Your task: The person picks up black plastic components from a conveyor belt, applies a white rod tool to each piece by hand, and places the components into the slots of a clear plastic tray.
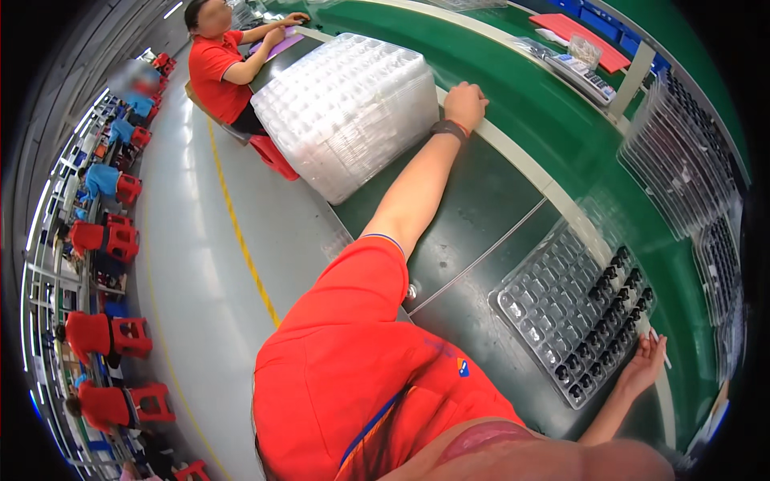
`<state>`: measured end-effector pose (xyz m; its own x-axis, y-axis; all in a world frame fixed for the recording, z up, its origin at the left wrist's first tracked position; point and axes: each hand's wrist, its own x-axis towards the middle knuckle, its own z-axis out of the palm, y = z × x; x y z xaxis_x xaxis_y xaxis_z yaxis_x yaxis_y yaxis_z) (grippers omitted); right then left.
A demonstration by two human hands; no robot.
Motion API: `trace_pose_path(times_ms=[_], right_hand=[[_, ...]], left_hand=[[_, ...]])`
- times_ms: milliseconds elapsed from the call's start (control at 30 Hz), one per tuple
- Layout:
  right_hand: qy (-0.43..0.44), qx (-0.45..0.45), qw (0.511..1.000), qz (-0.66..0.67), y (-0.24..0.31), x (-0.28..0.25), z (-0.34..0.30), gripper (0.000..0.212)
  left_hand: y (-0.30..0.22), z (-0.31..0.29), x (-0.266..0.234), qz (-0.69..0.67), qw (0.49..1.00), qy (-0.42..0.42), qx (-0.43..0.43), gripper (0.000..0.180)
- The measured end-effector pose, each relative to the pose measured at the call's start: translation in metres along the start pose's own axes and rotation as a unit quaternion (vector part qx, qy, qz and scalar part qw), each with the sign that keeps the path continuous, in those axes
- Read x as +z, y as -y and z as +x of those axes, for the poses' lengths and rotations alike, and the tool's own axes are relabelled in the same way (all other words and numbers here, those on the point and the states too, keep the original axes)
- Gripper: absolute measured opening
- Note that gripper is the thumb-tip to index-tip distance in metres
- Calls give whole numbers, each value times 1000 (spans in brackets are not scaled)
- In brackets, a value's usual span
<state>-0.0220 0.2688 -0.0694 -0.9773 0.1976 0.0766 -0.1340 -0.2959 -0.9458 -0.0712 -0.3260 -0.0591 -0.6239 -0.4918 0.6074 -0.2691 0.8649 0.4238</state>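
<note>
My left hand (466, 106), with a dark band on the wrist, reaches far forward beside a tall stack of clear plastic trays (353, 104). Its fingers are curled over the pale edge strip of the green bench, and what they may hold is hidden. At the lower right my right hand (642, 365) is closed on a slim white stick (666, 353), pen-like in shape. That hand is at the near right corner of a clear tray (553, 293), whose right-hand rows hold several small black parts (603, 353); the other pockets show no black parts.
Stacked clear trays, some with dark parts, stand along the far right (682, 152). Beyond the green surface lie a red folder (579, 40) and a calculator-like device (584, 76). A co-worker in red (216, 72) sits past the tray stack. Other people sit along the left aisle.
</note>
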Motion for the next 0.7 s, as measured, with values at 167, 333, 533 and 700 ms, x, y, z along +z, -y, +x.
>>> trace_pose_path(times_ms=[167, 333, 533, 700], right_hand=[[11, 2, 1000, -2, 0, -5, 2, 32], [-13, -7, 1000, -7, 5, -16, 4, 33], [-69, -69, 992, -82, 27, 14, -8, 31], [-28, -178, 970, -161, 64, 79, -57, 19]], left_hand=[[16, 2, -12, -98, 992, 75, -38, 14], [1, 0, -11, -167, 979, 95, -69, 14], [-91, -17, -33, -477, 862, 137, -102, 19], [-175, -80, -80, -501, 780, 375, -16, 20]])
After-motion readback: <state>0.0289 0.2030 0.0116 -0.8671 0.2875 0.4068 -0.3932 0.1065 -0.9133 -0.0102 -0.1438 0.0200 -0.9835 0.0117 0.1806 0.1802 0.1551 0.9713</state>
